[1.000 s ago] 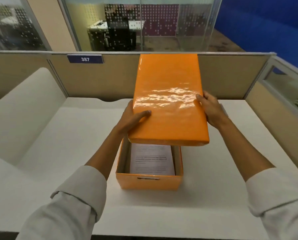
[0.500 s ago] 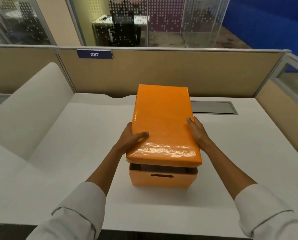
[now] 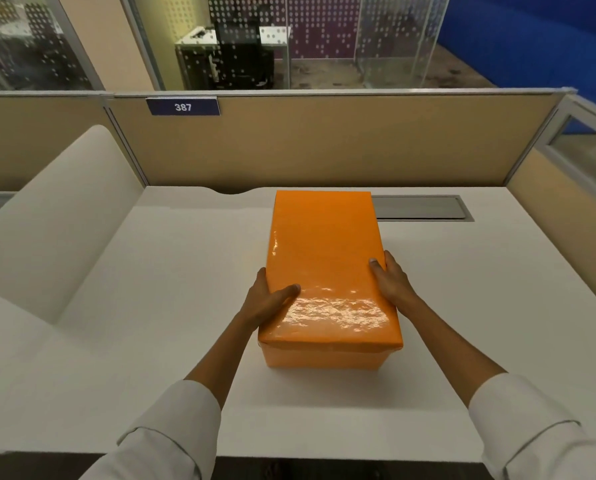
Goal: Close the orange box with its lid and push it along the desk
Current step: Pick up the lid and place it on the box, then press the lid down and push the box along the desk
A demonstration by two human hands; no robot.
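Head cam looks fwd and down, close over desk, edges perhaps warped.

The lid and box are glossy orange. The desk is white, the sleeves pale grey.

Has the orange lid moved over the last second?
Yes. The lid has come down from its tilt against the partition and now sits flat on the box.

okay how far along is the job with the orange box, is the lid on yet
Done: the lid sits flat on the orange box, no gap showing. In hand: the left hand and right hand grip the lid's sides. Left: pushing it along the desk.
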